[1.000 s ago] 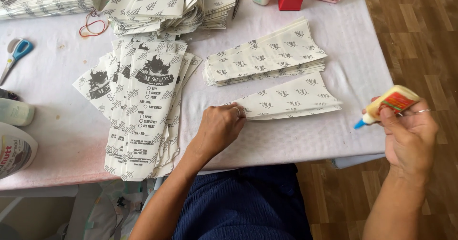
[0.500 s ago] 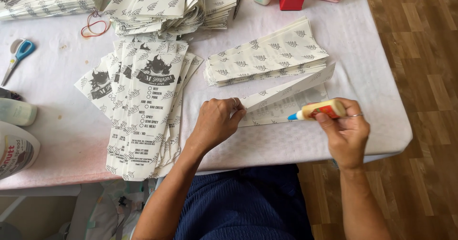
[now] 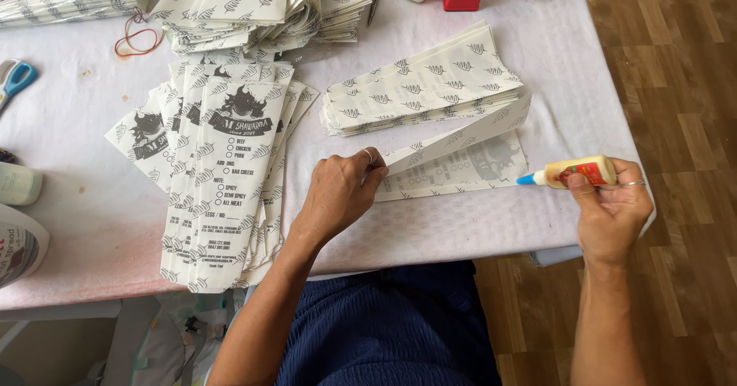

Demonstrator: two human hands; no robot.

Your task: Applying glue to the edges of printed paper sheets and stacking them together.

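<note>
Your left hand (image 3: pixel 338 194) rests on the table (image 3: pixel 100 194), its fingers (image 3: pixel 372 163) pinched together on the near end of a printed paper sheet (image 3: pixel 461 163), lifting its upper flap so the fold stands open. That sheet lies just below a neat stack of patterned paper bags (image 3: pixel 426 87), its raised flap touching the stack's right end. Your right hand (image 3: pixel 614 209) sits just right of the sheet, fingers wrapped tight around a small glue bottle (image 3: pixel 580 173) held sideways; its blue nozzle points left and meets the sheet's right edge, though you cannot tell whether it actually touches. Left of the sheet, beyond your left hand, a fanned pile of long printed bags (image 3: pixel 223 179) lies on the table. Further from the sheet, at the table's far edge, sits a heap of patterned bags (image 3: pixel 253 6), with a red rubber band (image 3: pixel 138 37) beside it, and blue-handled scissors (image 3: pixel 15 79) at the far left.
</note>
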